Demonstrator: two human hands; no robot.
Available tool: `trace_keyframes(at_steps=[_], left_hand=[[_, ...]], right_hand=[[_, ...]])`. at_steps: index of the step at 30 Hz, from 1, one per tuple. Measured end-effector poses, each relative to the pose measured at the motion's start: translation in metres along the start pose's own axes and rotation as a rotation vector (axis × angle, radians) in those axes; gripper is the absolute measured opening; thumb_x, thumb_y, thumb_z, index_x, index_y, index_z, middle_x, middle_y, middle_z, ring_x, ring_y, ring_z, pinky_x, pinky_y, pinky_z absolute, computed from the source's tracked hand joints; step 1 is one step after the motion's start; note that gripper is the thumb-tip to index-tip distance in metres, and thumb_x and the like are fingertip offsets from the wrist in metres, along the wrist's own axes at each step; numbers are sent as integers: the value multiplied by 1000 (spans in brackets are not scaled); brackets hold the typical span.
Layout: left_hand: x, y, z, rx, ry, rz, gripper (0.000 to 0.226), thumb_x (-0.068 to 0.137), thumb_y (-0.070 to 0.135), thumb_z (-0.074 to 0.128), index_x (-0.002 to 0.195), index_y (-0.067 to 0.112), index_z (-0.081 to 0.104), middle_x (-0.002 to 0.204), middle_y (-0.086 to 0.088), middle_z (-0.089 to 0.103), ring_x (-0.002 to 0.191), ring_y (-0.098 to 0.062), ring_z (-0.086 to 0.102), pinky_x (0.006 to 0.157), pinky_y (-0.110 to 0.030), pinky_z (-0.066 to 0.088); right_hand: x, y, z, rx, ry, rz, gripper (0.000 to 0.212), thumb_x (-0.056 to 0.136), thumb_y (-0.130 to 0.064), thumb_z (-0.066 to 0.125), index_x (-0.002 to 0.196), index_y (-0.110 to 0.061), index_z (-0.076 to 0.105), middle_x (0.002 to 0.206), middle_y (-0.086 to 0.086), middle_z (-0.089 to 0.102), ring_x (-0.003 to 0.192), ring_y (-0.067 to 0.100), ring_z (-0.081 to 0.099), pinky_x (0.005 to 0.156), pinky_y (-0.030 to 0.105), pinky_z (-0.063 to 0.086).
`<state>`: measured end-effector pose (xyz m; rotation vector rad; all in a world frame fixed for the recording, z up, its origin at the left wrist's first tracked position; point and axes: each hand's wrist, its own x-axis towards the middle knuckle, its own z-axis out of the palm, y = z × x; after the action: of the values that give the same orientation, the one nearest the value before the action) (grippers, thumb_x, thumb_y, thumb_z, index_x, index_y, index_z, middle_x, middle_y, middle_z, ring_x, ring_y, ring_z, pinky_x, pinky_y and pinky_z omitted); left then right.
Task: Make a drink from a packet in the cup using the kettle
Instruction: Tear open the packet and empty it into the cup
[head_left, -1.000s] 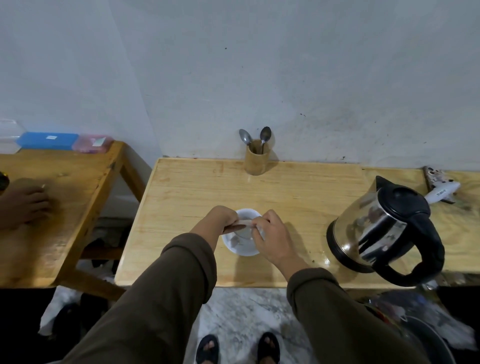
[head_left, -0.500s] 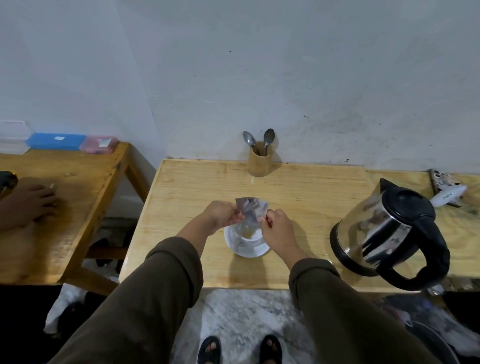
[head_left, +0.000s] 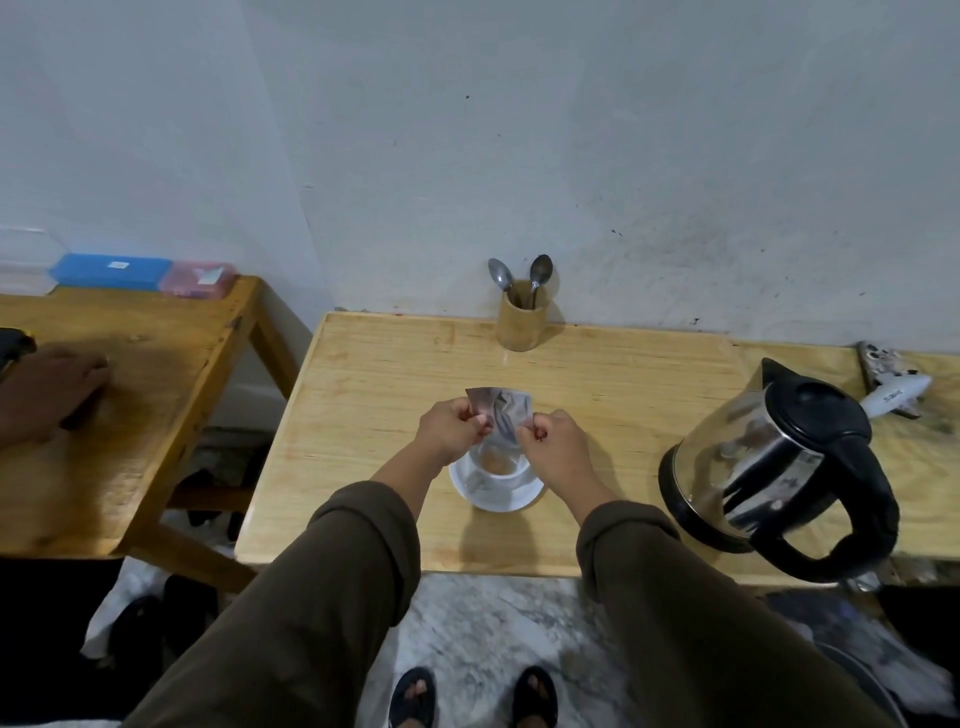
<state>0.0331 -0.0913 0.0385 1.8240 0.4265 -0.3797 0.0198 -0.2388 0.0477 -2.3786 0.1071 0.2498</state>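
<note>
- Right then, near the middle of the frame, the left hand (head_left: 451, 427) pinched one side of the packet (head_left: 500, 413), and the right hand (head_left: 551, 436) pinched the other side.
- Both hands held the packet up just above the cup (head_left: 500, 466), which sat on a white saucer (head_left: 496, 493) on the wooden table (head_left: 363, 415).
- Some brown powder already showed inside the cup.
- The packet looked thin, light and crinkly, so it would likely bend and flop; pinching it by the edges with fingertips seemed best.
- The cup looked breakable and easy to tip, so a soft touch seemed wise.
- The kettle (head_left: 779, 462) stood at the right of the frame, well apart from the cup.
- It looked heavy and shiny, maybe hot, so its black handle (head_left: 867, 514) looked like the safe place to grab.
</note>
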Motion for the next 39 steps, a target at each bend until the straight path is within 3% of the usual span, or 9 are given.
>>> trace_keyframes(at_steps=[6, 13, 18, 23, 26, 30, 33, 37, 39], left_hand=[[0, 2, 3, 24, 31, 9, 31, 94, 9, 50, 65, 19, 53, 80, -5, 67, 88, -21, 64, 99, -41, 51], [-1, 6, 2, 77, -10, 7, 34, 95, 6, 44, 65, 18, 52, 68, 1, 61, 87, -22, 62, 99, -43, 51], [-1, 7, -1, 111, -23, 68, 30, 95, 7, 43, 74, 21, 60, 91, -16, 65, 102, -37, 65, 95, -48, 53], [-5, 11, -1, 60, -105, 175, 32, 98, 7, 41, 80, 23, 62, 83, 3, 61, 85, -20, 60, 88, -38, 52], [-4, 10, -3, 47, -110, 175, 27, 99, 8, 40, 84, 18, 61, 85, 1, 63, 85, -22, 62, 83, -30, 52], [-2, 7, -6, 94, -104, 165, 26, 98, 13, 43, 82, 22, 62, 97, -9, 67, 105, -35, 65, 99, -46, 50], [-2, 8, -5, 54, -100, 155, 20, 99, 9, 41, 95, 12, 61, 97, -12, 64, 94, -30, 64, 93, -37, 51], [-4, 7, -3, 3, -122, 139, 22, 99, 5, 39, 88, 10, 58, 84, -5, 61, 74, -12, 59, 62, -8, 51], [-5, 6, -2, 14, -124, 131, 25, 99, 6, 41, 80, 14, 55, 81, -3, 59, 73, -11, 59, 65, -13, 51]], right_hand=[[4, -1, 2, 27, 15, 17, 21, 87, -10, 57, 78, 8, 62, 92, 6, 46, 79, 18, 47, 70, 20, 33], [3, -4, 3, 69, 2, 50, 39, 83, -15, 68, 56, -12, 39, 89, 6, 44, 76, 20, 44, 69, 25, 33], [3, -5, 1, 71, 4, 47, 45, 79, -14, 73, 52, -25, 39, 90, 5, 45, 78, 18, 46, 55, 19, 31], [0, -3, 0, 25, -29, 29, 47, 82, -12, 68, 49, -23, 38, 86, 9, 45, 78, 20, 44, 69, 24, 32], [1, -2, -3, -41, -70, 21, 22, 89, -13, 60, 68, -8, 61, 89, 7, 45, 82, 19, 44, 72, 22, 31], [3, -2, -3, -35, -54, 28, 11, 90, -15, 58, 83, -7, 58, 92, 6, 44, 84, 19, 45, 74, 24, 33], [3, -2, -2, -40, -52, 43, 19, 88, -16, 60, 73, -6, 54, 92, 6, 44, 83, 18, 45, 72, 23, 33], [4, -2, -2, -21, -52, 61, 20, 87, -17, 61, 72, -3, 58, 92, 6, 45, 85, 22, 48, 72, 24, 34], [4, -3, -2, -13, -54, 60, 21, 84, -19, 66, 73, -1, 62, 90, 6, 48, 85, 22, 49, 73, 24, 35]])
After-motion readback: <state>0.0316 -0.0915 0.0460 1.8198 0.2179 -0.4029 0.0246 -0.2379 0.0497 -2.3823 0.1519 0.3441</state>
